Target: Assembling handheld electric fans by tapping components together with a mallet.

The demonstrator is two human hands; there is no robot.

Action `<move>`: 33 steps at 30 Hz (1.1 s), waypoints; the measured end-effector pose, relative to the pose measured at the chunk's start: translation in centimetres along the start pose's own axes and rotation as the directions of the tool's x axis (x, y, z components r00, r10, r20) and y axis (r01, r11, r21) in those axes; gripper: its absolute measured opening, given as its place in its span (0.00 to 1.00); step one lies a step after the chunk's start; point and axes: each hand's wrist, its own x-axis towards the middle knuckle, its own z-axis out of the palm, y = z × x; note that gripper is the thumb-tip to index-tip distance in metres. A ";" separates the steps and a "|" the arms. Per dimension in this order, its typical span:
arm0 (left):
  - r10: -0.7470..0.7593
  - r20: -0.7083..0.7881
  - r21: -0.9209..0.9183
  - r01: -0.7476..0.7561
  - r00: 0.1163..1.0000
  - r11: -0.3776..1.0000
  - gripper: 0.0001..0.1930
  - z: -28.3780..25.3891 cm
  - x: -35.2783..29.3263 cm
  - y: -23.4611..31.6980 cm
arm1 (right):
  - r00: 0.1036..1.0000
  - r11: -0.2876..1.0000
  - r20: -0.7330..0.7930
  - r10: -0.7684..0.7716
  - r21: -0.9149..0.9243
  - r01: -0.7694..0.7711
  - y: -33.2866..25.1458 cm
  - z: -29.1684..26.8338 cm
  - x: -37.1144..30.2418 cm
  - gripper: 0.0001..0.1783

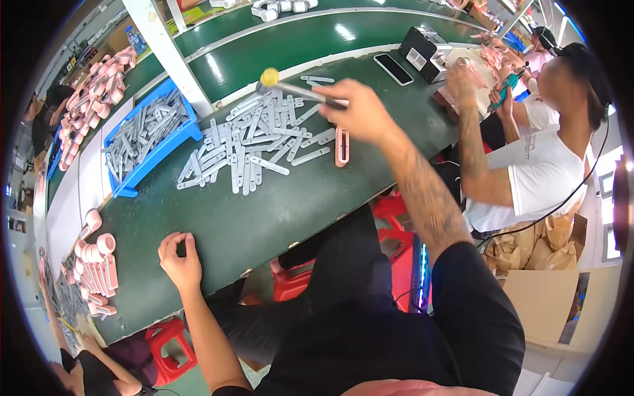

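Observation:
My right hand (356, 111) is closed round the dark grip of a small mallet (297, 88). Its thin metal shaft reaches left to a head with a yellow face, raised over a loose heap of flat grey plastic strips (257, 135). Just below this hand, a pink oblong housing with a dark slot (341, 148) lies on the green tabletop (264, 211). Well apart from it, my left hand (181, 263) rests near the table's front edge. Its fingers are curled, thumb close to the index finger, and nothing shows in them.
A blue bin (158, 155) full of grey strips stands left of the heap. Pink housings (98, 267) stack at the left end; more pink parts (99, 99) lie beyond. A phone (393, 69) and black box (422, 54) sit at the back right. A co-worker (528, 165) works close on my right.

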 end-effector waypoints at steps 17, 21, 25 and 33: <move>0.420 0.137 -0.387 -0.342 0.897 0.856 0.04 11.6 4.0 18.0 | 0.857 0.804 0.296 0.421 0.316 -0.504 10.3 -5.8 -10.1 0.32; 0.493 0.258 -0.071 -0.493 0.831 0.867 0.08 18.0 5.1 21.5 | 0.847 0.801 0.236 0.477 0.281 -0.529 7.3 -3.3 -13.3 0.37; 0.407 0.376 -0.039 -0.425 0.832 0.904 0.07 18.3 5.2 22.9 | 0.815 0.744 0.181 0.550 0.337 -0.577 2.3 -2.1 -15.0 0.30; 0.330 0.323 -0.426 -0.175 0.887 0.888 0.11 7.4 3.7 17.7 | 0.922 0.917 0.079 0.378 0.101 -0.385 -4.1 4.7 -14.2 0.38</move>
